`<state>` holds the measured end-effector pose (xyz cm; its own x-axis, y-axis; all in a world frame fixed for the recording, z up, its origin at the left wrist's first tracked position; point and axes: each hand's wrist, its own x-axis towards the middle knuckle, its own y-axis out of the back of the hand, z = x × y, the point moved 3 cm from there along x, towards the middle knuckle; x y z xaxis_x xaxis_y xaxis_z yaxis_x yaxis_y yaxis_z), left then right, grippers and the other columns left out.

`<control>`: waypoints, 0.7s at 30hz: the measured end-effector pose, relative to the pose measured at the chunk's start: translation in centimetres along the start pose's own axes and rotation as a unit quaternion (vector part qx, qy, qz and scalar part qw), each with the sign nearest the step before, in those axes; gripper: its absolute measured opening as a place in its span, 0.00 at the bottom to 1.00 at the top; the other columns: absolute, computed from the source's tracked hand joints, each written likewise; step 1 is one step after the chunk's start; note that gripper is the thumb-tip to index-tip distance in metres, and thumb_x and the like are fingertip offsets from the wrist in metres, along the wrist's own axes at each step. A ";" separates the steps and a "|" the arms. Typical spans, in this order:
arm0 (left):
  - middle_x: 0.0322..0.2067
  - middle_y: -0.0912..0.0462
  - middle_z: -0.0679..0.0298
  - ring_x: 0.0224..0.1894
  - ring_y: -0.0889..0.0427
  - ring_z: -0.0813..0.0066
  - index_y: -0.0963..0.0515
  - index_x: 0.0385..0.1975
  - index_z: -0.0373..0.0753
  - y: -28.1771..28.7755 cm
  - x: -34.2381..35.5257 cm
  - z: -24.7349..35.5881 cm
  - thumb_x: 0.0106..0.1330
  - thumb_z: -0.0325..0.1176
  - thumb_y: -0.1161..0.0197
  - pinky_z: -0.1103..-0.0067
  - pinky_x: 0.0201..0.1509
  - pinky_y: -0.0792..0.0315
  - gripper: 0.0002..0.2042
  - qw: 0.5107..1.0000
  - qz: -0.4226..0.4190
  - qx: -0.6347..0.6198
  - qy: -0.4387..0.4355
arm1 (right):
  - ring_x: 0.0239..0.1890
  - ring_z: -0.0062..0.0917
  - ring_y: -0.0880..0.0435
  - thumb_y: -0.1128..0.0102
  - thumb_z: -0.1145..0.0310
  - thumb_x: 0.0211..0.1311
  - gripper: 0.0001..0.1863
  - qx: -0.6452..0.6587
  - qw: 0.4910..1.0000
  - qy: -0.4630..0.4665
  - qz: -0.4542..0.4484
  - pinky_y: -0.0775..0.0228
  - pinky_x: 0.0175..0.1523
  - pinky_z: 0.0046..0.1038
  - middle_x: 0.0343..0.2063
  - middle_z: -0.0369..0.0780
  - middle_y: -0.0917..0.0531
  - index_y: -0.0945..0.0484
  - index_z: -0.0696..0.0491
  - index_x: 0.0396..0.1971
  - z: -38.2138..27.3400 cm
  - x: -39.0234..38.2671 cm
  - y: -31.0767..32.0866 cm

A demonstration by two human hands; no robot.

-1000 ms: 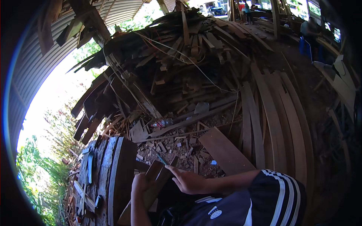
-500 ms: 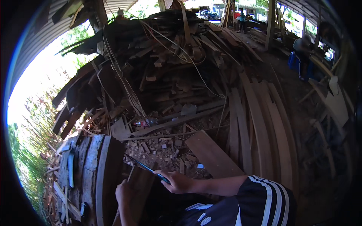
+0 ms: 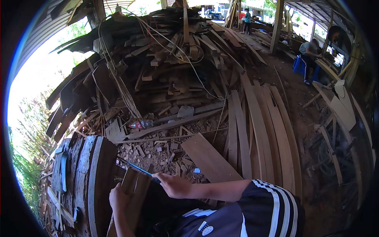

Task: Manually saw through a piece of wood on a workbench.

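My right hand [image 3: 173,185] is closed round the end of a long, thin, blue-green tool [image 3: 136,167]. Its dark, narrow tip points away to the left, and I cannot make out its exact kind. Beneath the tool lies the far end of a brown wooden board [image 3: 139,193] with a strip of wood along its left side. Fingers curled, my left hand [image 3: 118,199] grips the wood at that left edge. Whether the tool touches the wood is unclear. A thick, weathered timber [image 3: 103,173] stands just left of my left hand.
A tall heap of scrap wood [image 3: 169,79] fills the far side. Long planks [image 3: 256,134] and a wide board [image 3: 209,158] lie to the right. Wood chips [image 3: 154,152] cover the ground ahead. At far right, a person [image 3: 308,55] sits on a blue stool [image 3: 298,67]; another person [image 3: 247,21] stands farther back.
The whole view has shifted, so most things sit further left and higher. My right hand has risen slightly relative to the left, and the tool lies at a flatter slant. Both grips stay.
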<state>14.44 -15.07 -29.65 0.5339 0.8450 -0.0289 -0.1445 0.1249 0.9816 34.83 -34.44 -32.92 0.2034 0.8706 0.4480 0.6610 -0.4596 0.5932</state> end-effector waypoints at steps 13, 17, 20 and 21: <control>0.37 0.15 0.47 0.42 0.15 0.48 0.21 0.45 0.35 0.7 -0.6 1.9 0.42 0.47 0.17 0.59 0.47 0.21 0.32 0.999 0.023 0.033 -0.009 | 0.27 0.47 0.15 0.47 0.77 0.66 0.27 0.040 0.999 -0.023 -0.002 0.23 0.29 0.44 0.31 0.52 0.17 0.40 0.53 0.64 0.4 -0.2 2.1; 0.36 0.15 0.48 0.41 0.15 0.48 0.23 0.40 0.36 0.5 0.4 1.7 0.40 0.45 0.16 0.58 0.46 0.21 0.30 0.998 0.022 0.006 -0.053 | 0.26 0.48 0.15 0.47 0.78 0.65 0.28 0.032 0.999 -0.016 -0.012 0.22 0.29 0.45 0.31 0.53 0.16 0.40 0.53 0.65 0.0 -0.5 1.5; 0.35 0.15 0.48 0.41 0.15 0.47 0.25 0.39 0.37 0.6 0.4 3.3 0.38 0.43 0.16 0.58 0.45 0.21 0.30 0.998 0.016 0.025 -0.063 | 0.37 0.51 0.14 0.44 0.75 0.66 0.24 0.087 0.992 -0.066 -0.059 0.22 0.40 0.46 0.37 0.54 0.16 0.36 0.55 0.61 -0.9 -0.1 1.6; 0.35 0.16 0.49 0.41 0.16 0.46 0.26 0.39 0.37 0.6 0.2 4.1 0.37 0.41 0.15 0.58 0.44 0.22 0.31 0.996 0.029 0.048 -0.070 | 0.37 0.51 0.14 0.44 0.75 0.66 0.24 0.093 0.991 -0.068 -0.072 0.22 0.40 0.46 0.37 0.54 0.16 0.36 0.55 0.61 -0.6 -0.2 1.5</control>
<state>17.81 -16.97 -28.28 0.6392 0.7676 0.0475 -0.1006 0.0222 0.9947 35.29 -35.39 -31.70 0.1841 0.9461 0.2664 0.8095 -0.2997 0.5049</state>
